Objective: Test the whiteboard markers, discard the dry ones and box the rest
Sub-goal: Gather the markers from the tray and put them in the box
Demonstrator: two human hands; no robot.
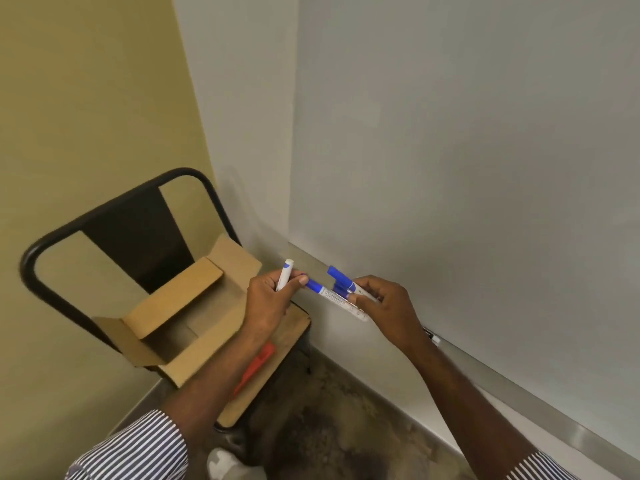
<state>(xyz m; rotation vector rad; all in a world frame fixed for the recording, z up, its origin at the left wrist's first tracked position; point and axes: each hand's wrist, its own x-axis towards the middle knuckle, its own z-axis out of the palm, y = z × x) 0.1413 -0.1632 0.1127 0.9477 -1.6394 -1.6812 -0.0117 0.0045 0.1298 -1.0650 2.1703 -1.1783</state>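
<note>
My left hand [268, 299] grips a white marker with a blue band [284, 273], its end pointing up, and its thumb and fingers pinch the blue cap [314, 285] of a second marker. My right hand [384, 303] holds that second marker's white barrel [341, 301] together with another blue-capped marker [341, 278]. Both hands meet just in front of the whiteboard [467, 168], above its metal tray [519, 389]. An open cardboard box [180, 323] sits on the chair to the left.
The box rests on a black metal chair [114, 220] with a wooden seat, where a red marker [256, 367] lies beside my left forearm. A black-capped marker [432, 336] lies on the whiteboard tray behind my right wrist. Yellow wall at left.
</note>
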